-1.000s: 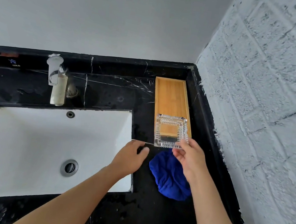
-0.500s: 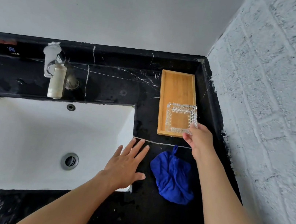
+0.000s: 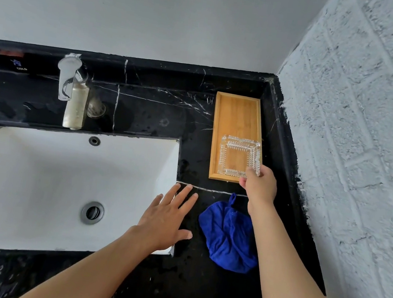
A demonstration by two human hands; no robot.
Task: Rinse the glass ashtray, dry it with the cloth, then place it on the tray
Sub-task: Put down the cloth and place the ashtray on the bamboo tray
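Observation:
A square ribbed glass ashtray lies over the near end of a long wooden tray on the black counter at the right. My right hand pinches the ashtray's near right corner between thumb and fingers. A crumpled blue cloth sits on the counter just in front of the tray, under my right forearm. My left hand is flat with fingers spread at the right rim of the white sink, holding nothing.
A chrome tap stands behind the sink at the back left. The black marble counter is speckled with water. A rough white brick wall runs along the right side, close to the tray.
The ashtray has gone from the tray's near edge further onto it, with my right hand still on its corner. My left hand opened flat and drew back toward the sink's corner.

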